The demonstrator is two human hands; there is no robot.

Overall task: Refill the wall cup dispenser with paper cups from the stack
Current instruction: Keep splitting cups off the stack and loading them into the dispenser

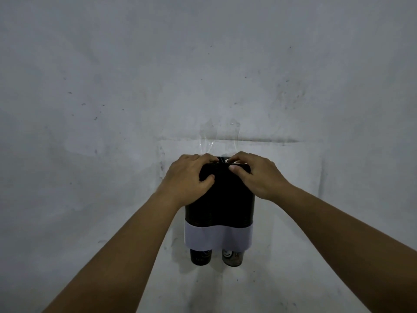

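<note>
Head view, dispenser: I saw the black wall cup dispenser [220, 206] fixed to the grey wall [112, 86], with a pale band [217, 237] around its lower part.
Head view, cups: Two paper cup bottoms poked out under the band, the left cup [200, 257] dark and the right cup [232, 258] printed. I could see no spare stack anywhere in the picture.
Head view, left hand: My left hand [188, 177] sat on the dispenser's top left corner, fingers curled over the upper edge and thumb pressed on the front face, gripping the housing.
Head view, right hand: My right hand [255, 175] held the top right corner the same way, fingers hooked over the rim, thumb on the front.
Head view, top opening: Fingers covered most of it, so I could not tell whether a lid was there or how full the tubes were.
Step, as I judged it: Both hands seemed busy with the top, either closing it or seating cups; refilling looked close to done.
Risk, mounting: Clear tape [216, 136] above the dispenser seemed to help hold it, so hard downward pressure could peel it off the wall.
Risk, cups: Pushing too firmly might force the bottom cups out, or crush rims inside.
Risk, fingers: A cover snapping shut could pinch the hooked fingertips.
</note>
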